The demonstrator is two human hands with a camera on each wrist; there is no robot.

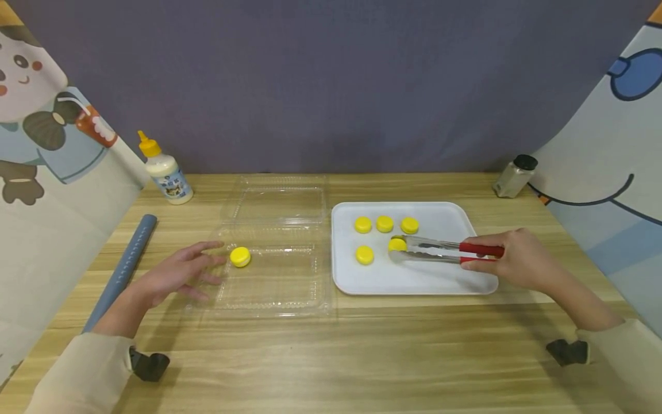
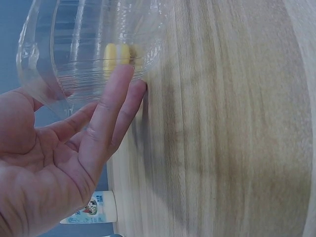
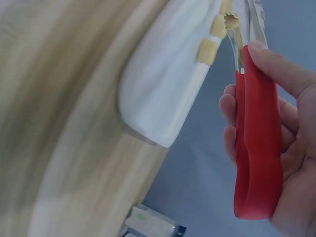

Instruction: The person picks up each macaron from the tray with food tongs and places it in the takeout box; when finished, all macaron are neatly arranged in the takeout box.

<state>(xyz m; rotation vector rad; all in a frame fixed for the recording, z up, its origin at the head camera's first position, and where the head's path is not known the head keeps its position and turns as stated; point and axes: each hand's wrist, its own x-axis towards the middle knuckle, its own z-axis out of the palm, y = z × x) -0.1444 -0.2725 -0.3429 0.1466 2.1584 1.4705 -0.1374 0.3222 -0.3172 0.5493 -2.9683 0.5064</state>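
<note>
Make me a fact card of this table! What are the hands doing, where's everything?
Right hand: holds red-handled tongs
Left hand: at left edge of open clear box
Yellow discs: four loose on white tray, one between tongs' tips, one inside box
Back left: squeeze bottle
Back right: black-lidded jar
Far left: blue-grey rod

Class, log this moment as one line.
right hand: holds tongs; tongs: tips around yellow piece; left hand: at box edge; tray: four more; box: one
</note>
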